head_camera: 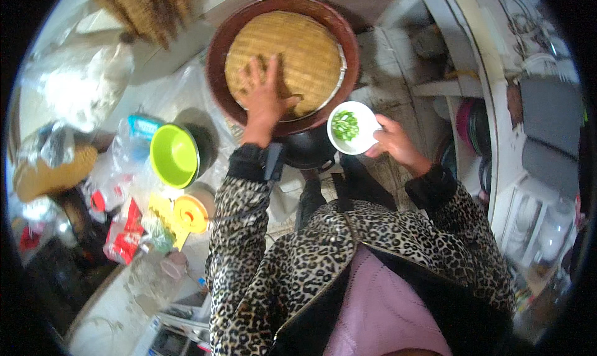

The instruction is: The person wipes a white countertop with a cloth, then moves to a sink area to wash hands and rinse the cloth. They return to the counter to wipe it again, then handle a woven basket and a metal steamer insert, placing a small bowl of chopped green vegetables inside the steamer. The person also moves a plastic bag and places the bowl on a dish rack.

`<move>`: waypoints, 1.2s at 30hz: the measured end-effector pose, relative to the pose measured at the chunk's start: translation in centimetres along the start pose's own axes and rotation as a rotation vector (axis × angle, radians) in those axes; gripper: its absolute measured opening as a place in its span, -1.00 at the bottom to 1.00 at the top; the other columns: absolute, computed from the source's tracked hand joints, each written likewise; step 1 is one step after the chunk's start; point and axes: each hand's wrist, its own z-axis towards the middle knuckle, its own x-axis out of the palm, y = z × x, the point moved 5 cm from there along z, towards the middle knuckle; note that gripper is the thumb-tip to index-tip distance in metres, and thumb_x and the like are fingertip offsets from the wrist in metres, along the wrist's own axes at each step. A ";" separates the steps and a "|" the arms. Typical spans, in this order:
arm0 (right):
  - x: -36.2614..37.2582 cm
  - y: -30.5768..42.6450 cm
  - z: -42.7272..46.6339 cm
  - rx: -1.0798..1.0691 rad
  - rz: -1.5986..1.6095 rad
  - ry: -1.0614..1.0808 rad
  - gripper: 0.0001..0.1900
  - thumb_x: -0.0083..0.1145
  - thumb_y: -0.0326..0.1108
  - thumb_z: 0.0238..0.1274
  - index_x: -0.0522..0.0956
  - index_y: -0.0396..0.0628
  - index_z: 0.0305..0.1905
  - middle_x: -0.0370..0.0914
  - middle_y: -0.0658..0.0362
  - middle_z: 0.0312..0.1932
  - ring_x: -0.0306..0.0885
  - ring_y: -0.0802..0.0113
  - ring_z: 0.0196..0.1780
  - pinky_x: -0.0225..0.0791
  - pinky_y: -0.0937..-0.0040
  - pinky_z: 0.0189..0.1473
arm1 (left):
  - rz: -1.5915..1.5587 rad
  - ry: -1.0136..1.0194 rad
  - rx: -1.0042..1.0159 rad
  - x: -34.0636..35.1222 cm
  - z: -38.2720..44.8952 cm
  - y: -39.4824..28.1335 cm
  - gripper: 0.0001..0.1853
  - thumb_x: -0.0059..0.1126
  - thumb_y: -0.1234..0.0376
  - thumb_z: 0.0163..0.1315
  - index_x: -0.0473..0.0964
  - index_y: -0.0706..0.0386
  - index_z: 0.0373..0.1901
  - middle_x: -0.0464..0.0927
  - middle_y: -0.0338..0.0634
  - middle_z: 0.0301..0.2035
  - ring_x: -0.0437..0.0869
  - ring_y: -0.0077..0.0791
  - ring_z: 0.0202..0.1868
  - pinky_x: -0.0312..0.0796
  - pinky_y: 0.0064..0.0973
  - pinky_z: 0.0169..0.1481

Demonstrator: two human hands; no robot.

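Observation:
A round woven bamboo tray (pixel 303 43) lies inside a large reddish-brown basin (pixel 351 60) in front of me. My left hand (pixel 266 97) rests on the lower left part of the weave, palm down with fingers spread. To the right of the basin's near edge, my right hand (pixel 396 141) grips a small white bowl (pixel 365 144) by its side. Chopped green pieces (pixel 345 125), perhaps scallion, lie in that bowl. Under the basin's near side a black pan or pot (pixel 308 150) is partly visible. What the basin holds beneath the woven tray is hidden.
At the left are a lime-green bowl (pixel 171 156), an orange-yellow round lid or container (pixel 190 214), a red and white packet (pixel 126 234) and clear plastic bags (pixel 88 85). An open-shelved cabinet (pixel 489 99) stands at the right. A straw bundle (pixel 144 11) is at upper left.

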 end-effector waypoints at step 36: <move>-2.1 -2.8 0.6 -0.056 0.247 -0.066 -0.56 -0.16 -0.51 0.29 0.22 -0.31 0.27 0.59 -0.11 -0.23 0.70 0.18 -0.35 0.61 0.34 -0.37 | -1.127 0.397 -0.182 7.5 -13.3 -2.2 -0.79 -0.11 0.42 0.44 0.53 0.29 -0.08 0.48 -0.26 -0.49 0.43 -0.64 -0.51 0.33 -0.65 -0.45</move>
